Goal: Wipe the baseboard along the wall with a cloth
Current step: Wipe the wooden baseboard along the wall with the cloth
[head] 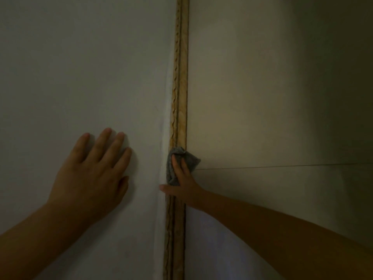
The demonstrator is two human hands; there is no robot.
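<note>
The baseboard [177,98] runs as a narrow tan strip up the middle of the view, from the bottom edge to the top, with a wavy moulded ridge along its left side and a dark groove beside that. It sits between the pale wall [80,67] on the left and the floor [252,98] on the right, which is beige and crossed by one thin tile joint.

The cloth [178,158] is grey and bunched, and it lies on the baseboard a little below the middle of the view, its right corner spilling onto the floor just above the tile joint. The right hand [182,182] presses it against the strip: two fingers lie flat and close together on top of the cloth, and the thumb sticks out to the left, across the baseboard towards the wall. The right forearm comes in from the lower right corner.

The left hand [92,174] rests flat on the wall, well apart from the baseboard, palm down with the fingers slightly spread and holding nothing. Its forearm enters from the lower left corner.

The light is dim, and the far right of the floor falls into shadow.
</note>
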